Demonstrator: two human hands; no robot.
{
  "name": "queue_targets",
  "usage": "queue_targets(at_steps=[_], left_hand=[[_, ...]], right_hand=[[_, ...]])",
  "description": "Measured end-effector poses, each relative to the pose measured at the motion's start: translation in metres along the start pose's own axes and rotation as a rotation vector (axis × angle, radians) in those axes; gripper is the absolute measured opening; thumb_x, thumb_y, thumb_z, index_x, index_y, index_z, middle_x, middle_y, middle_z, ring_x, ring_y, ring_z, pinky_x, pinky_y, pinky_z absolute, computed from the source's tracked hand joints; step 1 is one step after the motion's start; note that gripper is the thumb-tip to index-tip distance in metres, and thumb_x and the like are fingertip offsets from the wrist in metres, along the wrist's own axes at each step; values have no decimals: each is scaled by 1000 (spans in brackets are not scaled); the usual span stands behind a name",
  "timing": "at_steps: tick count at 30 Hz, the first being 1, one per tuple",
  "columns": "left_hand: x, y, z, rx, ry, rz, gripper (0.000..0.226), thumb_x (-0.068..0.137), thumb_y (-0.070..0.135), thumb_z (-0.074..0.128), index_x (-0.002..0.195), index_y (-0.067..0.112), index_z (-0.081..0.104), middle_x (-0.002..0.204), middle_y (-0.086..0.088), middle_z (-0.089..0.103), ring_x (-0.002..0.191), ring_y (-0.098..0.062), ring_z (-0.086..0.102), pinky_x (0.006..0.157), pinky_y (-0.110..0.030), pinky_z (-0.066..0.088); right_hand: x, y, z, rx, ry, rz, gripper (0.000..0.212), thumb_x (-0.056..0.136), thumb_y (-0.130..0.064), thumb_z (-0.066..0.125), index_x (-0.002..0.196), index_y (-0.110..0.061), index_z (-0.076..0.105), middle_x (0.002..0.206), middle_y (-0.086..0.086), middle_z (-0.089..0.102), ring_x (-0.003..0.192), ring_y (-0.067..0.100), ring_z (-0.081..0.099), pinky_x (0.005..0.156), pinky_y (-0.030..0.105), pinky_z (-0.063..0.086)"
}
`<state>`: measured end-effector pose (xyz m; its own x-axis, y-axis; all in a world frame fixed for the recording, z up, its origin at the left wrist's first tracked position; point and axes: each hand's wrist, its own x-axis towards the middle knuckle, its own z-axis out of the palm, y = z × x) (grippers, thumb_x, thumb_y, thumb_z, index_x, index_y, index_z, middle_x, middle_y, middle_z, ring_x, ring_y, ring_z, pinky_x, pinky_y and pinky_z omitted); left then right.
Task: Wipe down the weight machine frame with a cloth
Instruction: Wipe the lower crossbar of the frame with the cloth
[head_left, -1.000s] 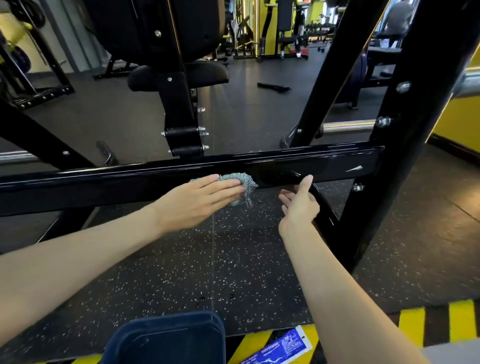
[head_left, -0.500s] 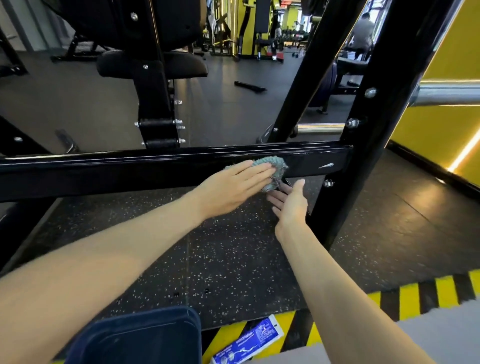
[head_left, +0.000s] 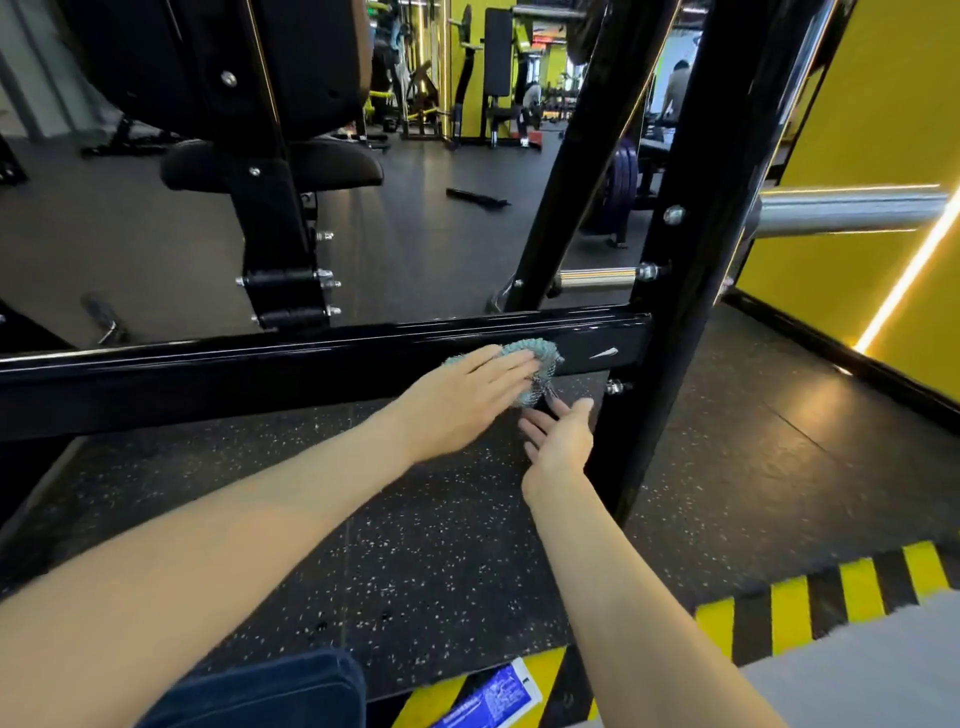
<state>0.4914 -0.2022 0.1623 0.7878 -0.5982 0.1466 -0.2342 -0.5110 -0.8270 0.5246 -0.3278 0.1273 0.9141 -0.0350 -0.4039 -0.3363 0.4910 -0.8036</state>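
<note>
The left hand (head_left: 467, 402) lies flat, fingers straight and together, pressing a teal cloth (head_left: 540, 358) against the front face of the weight machine's black crossbar (head_left: 260, 374). The cloth is bunched under the fingertips. Only its far edge shows beyond them, and a frayed bit hangs below the bar's lower edge. Just under that, the right hand (head_left: 558, 441) is held open, palm turned up, fingers relaxed and gripping nothing. Its fingertips are close to the dangling cloth, but I cannot tell whether they touch it.

This looks like the middle of a wiping stroke along the crossbar, with the cloth near the bar's right end. Beyond the fingers there is a short stretch of bar, then the joint with the upright post (head_left: 691, 260), and a bolt (head_left: 615, 387) just below it. To my eye the next move calls for carrying the flat pressure into that corner. After that it could go up the post or back along the long stretch to the left of the hand. The loose cloth could snag on the bolt.

Nearer than the hands, the speckled rubber floor (head_left: 415, 545) runs back to a yellow-and-black striped edge (head_left: 857, 587), where a blue packet (head_left: 493, 693) lies.
</note>
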Motion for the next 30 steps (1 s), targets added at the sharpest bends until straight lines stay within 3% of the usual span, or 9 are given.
queue_targets(at_steps=[3, 7, 10, 13, 16, 18, 19, 22, 30], left_hand=[[-42, -23, 20, -60, 154, -56, 59, 88, 3, 21, 146, 4, 30, 154, -16, 23, 144, -29, 20, 119, -43, 10], [-27, -20, 21, -158, 172, -157, 62, 84, 5, 28, 146, 5, 31, 154, -16, 25, 144, -34, 19, 119, -46, 12], [19, -2, 13, -245, 194, -259, 62, 84, 5, 27, 146, 2, 32, 152, -21, 30, 141, -39, 25, 115, -47, 16], [63, 6, 9, -336, 272, -373, 62, 83, 7, 21, 142, 0, 40, 144, -24, 42, 134, -38, 39, 112, -45, 27], [103, 8, 1, -445, 331, -458, 53, 82, 7, 40, 133, -2, 50, 130, -22, 56, 120, -34, 54, 103, -42, 41], [129, 12, -9, -512, 345, -439, 54, 82, 3, 50, 136, -4, 45, 136, -23, 51, 126, -34, 49, 107, -43, 39], [138, 17, -14, -500, 326, -415, 54, 87, 5, 41, 141, -4, 38, 143, -23, 43, 133, -34, 40, 112, -42, 33], [151, 27, -15, -375, 272, -383, 59, 91, 8, 10, 146, -4, 26, 152, -21, 30, 143, -33, 24, 117, -42, 22], [98, 10, 8, 23, 222, 2, 57, 93, 4, 4, 148, -1, 18, 157, -17, 17, 146, -30, 15, 119, -43, 11]], right_hand=[[7, 1, 11, -13, -43, -48, 52, 103, -44, 26, 132, -10, 54, 107, 12, 66, 92, 20, 61, 98, 35, 39], [22, 3, 17, 13, -11, -51, 47, 103, -47, 26, 121, -17, 57, 92, 4, 66, 90, 19, 64, 86, 32, 40], [29, 4, 15, 0, 37, -76, 50, 102, -47, 25, 128, -16, 56, 103, 6, 64, 94, 19, 63, 83, 31, 38], [34, -7, 5, -115, 141, -231, 47, 103, -40, 29, 137, -15, 49, 127, 8, 58, 108, 24, 60, 95, 38, 43], [39, -27, -14, -212, 208, -381, 43, 104, -35, 31, 140, -16, 45, 132, 4, 54, 117, 22, 54, 96, 33, 42], [45, -37, -27, -247, 229, -396, 38, 104, -33, 31, 132, -14, 49, 120, 3, 56, 105, 17, 52, 83, 27, 37], [47, -40, -33, -259, 237, -394, 37, 104, -33, 31, 128, -13, 51, 115, 2, 56, 100, 15, 50, 80, 26, 34], [53, -43, -43, -243, 245, -386, 40, 104, -35, 28, 124, -11, 54, 112, 4, 59, 97, 17, 52, 80, 27, 33], [54, -38, -39, -201, 270, -415, 27, 102, -16, 36, 124, -14, 51, 116, 1, 54, 104, 15, 49, 86, 25, 35]])
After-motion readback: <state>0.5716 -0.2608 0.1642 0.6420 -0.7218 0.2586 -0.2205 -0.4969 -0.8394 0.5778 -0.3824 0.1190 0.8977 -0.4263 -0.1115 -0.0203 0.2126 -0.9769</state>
